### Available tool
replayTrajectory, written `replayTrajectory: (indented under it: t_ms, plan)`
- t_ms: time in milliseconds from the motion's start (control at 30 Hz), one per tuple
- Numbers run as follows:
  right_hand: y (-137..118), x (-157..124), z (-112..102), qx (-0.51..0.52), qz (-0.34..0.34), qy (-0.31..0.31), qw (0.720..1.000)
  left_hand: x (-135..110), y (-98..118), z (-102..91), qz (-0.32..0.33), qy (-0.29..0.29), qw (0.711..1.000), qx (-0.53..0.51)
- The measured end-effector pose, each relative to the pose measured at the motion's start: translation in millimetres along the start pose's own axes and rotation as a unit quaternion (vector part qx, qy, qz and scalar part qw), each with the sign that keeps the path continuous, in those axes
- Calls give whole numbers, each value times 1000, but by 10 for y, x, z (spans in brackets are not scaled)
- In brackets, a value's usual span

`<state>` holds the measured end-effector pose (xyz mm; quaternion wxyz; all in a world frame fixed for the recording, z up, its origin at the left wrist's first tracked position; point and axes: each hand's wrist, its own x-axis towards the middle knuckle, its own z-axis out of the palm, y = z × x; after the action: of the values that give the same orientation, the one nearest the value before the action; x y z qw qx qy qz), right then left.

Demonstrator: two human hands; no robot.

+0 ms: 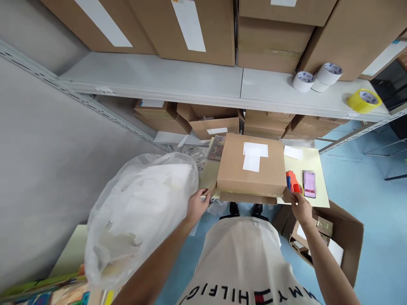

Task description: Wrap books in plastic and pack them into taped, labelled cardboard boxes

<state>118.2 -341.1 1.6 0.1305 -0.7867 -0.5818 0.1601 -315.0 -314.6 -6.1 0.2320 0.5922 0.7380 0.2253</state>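
A brown cardboard box (235, 180) with white labels on its top lies on a pale yellow tabletop (319, 186). Its near side has flaps standing out towards me. My left hand (197, 206) pinches the flap at the near left corner. At the near right corner my right hand (301, 207) grips the other side flap. A lower flap (248, 198) sticks out between the hands, over the table's front edge. Just beyond my right hand are a red and blue tape dispenser (292, 182) and a phone (309, 184) with a lit screen.
Left of the table stands a big clear plastic bag (143, 212) full of white material. An open carton (352, 237) holding smaller boxes sits on the floor at right. Ahead, a grey shelf (159, 78) carries cartons, white tape rolls (303, 81) and a yellow tape roll (364, 101).
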Motion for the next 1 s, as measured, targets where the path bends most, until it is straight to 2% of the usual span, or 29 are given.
replayTrajectory:
  t_ms: [67,167,267,333,433,533,633,700,767,833,900,1000]
  plan:
    - [-85,126,-207,48,-12,64,997,96,127,-132,32,61,997,-37]
    - [-242,369,-615,84,-24,154,984,321,377,-406,62,119,987,-92]
    - [-394,598,-972,76,-43,208,974,622,657,-645,67,149,977,-139]
    - [-451,731,-1108,70,-61,211,973,835,806,-737,73,141,975,-152]
    - [-456,902,-1145,67,-62,181,979,1101,933,-775,57,131,980,-142]
    - [-439,1005,-1086,46,-74,176,981,1235,1001,-769,53,123,989,-67]
    - [-484,981,-1071,-51,-153,236,958,1251,1094,-789,119,112,983,80]
    - [-542,912,-1106,-139,-212,249,935,1242,1166,-816,169,60,969,168]
    - [-586,852,-1157,-207,-264,206,919,1249,1219,-847,207,-34,953,217]
    - [-589,834,-1202,-231,-307,130,914,1285,1237,-886,232,-119,937,235]
    - [-546,856,-1234,-215,-330,49,918,1341,1224,-938,234,-171,930,226]
    - [-445,891,-1254,-159,-320,-52,932,1393,1182,-1012,200,-240,933,179]
